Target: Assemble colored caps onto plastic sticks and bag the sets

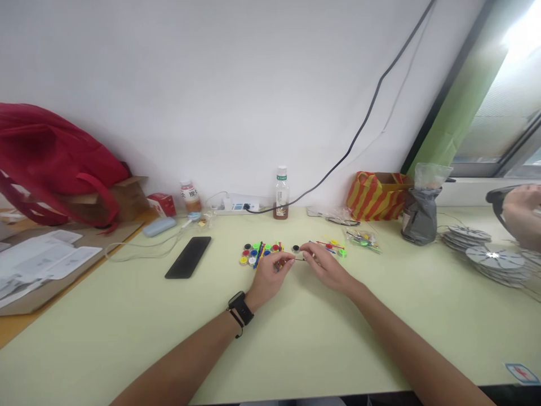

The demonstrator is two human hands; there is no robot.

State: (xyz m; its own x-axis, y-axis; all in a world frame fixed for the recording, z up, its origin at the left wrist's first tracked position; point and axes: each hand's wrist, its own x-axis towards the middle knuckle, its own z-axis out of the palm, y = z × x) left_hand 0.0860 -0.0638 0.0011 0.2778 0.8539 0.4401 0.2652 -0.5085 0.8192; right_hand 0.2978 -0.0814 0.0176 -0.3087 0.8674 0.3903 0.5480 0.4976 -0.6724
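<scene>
My left hand [271, 276] and my right hand [328, 266] meet over the middle of the table, fingertips pinched. A thin dark stick [299, 259] spans the short gap between them, one end in each pinch. Just beyond it lies a small black round piece [296, 248]. Behind my left hand are several small coloured round pieces [246, 254] and thin coloured sticks [258, 254], partly covered by the fingers. More small pieces, including a green one [342, 254] and a red stick [337, 245], lie beyond my right hand.
A black phone [188, 257] lies left on the pale green table [236, 361]. Along the wall stand a bottle [281, 194], a power strip [239, 206] and a striped bag [375, 197]. Stacked discs [494, 258] sit right, near another person's hand [524, 211].
</scene>
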